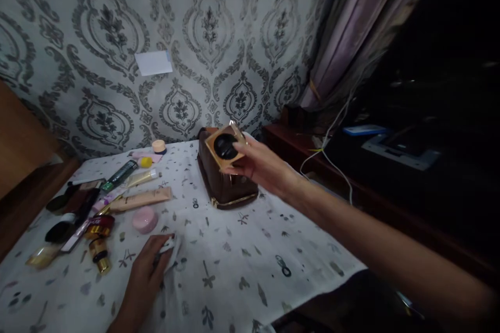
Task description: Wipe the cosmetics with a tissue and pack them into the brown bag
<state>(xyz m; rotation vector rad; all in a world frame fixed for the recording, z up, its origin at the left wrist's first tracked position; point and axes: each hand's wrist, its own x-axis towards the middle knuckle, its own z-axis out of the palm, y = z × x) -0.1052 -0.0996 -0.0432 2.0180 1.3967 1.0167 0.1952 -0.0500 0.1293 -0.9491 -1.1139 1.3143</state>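
My right hand (260, 164) is raised, its fingers closed around a square gold-coloured box (211, 150) with a round black centre. That box is held in front of the upper part of a brown zippered cosmetic bag (222, 192), partly hiding it; whether they touch I cannot tell. On the tablecloth, my left hand (146, 265) is closed on a crumpled white cloth (174, 256), which may be a wipe. Just beyond the left hand sits a round pink jar (144, 219). A peach-coloured tube (142, 199) lies behind the jar.
Several cosmetics crowd the table's left side, among them a dark green tube (120, 176), a red jar (99, 226) and a gold bottle (99, 255). A small cream jar (159, 146) stands near the patterned wall. White cables (332, 130) hang at the right beside a curtain (344, 36).
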